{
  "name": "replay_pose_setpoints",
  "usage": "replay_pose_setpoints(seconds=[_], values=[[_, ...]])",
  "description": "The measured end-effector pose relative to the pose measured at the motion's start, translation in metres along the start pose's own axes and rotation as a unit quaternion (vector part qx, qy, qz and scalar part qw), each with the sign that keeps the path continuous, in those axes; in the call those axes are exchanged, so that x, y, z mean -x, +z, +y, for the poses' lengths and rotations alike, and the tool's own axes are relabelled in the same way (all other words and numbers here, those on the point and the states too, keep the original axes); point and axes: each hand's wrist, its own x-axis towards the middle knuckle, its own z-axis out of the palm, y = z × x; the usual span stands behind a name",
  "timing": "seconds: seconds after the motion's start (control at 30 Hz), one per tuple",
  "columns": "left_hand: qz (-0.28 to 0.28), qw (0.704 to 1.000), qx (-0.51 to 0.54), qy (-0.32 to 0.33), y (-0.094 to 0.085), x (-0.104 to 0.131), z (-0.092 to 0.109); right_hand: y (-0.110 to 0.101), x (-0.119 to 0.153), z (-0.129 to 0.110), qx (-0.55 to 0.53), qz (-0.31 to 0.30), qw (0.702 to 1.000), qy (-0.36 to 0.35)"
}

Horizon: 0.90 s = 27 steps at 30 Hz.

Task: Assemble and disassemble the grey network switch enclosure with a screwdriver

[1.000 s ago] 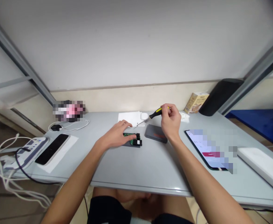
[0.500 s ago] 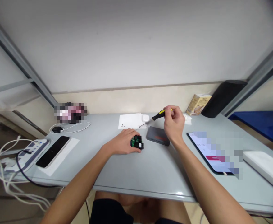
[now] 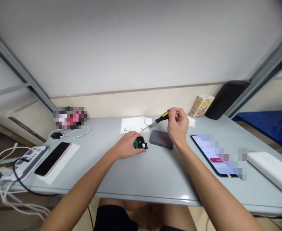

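Note:
My left hand (image 3: 125, 146) is closed round a green circuit board (image 3: 141, 143) with black connectors, low over the desk. Between the fingers of my right hand (image 3: 178, 126) is the black and yellow handle of a screwdriver (image 3: 162, 117). Its shaft slants down to the left, and the tip is at a small dark screw by the edge of a white sheet of paper (image 3: 133, 123). Several more tiny dark screws lie on the paper's left part. A grey flat casing (image 3: 161, 139) rests on the desk between my hands, partly behind my right wrist.
A white rounded case (image 3: 148, 121) sits on the paper. Right of my arm lies a phone (image 3: 213, 157) with a lit screen, and beyond it a white slab (image 3: 270, 170). A carton (image 3: 201, 106) and black cylinder (image 3: 226, 99) stand behind. Leftward are a dark phone (image 3: 51, 158) and power strip (image 3: 25, 163).
The view has shifted slightly. My right hand keeps the screwdriver tip at the screw near the paper's edge, and my left hand still holds the circuit board.

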Motion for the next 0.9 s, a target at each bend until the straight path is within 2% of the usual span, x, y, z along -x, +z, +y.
replay_pose_setpoints(seconds=[0.2,0.4,0.5,0.9], values=[[0.010,0.999,-0.034,-0.012,0.000,-0.001,0.002,0.003,0.003,0.001,-0.002,-0.012,1.000,0.003],[0.095,0.994,-0.034,-0.031,-0.006,-0.001,0.005,0.010,0.012,0.001,-0.017,-0.039,0.999,0.004],[0.117,0.992,-0.031,-0.032,-0.006,-0.002,0.004,0.013,0.017,0.001,-0.017,-0.055,0.998,0.009],[0.120,0.992,-0.018,-0.021,-0.011,-0.004,-0.002,0.014,0.019,0.000,-0.022,-0.057,0.998,-0.006]])
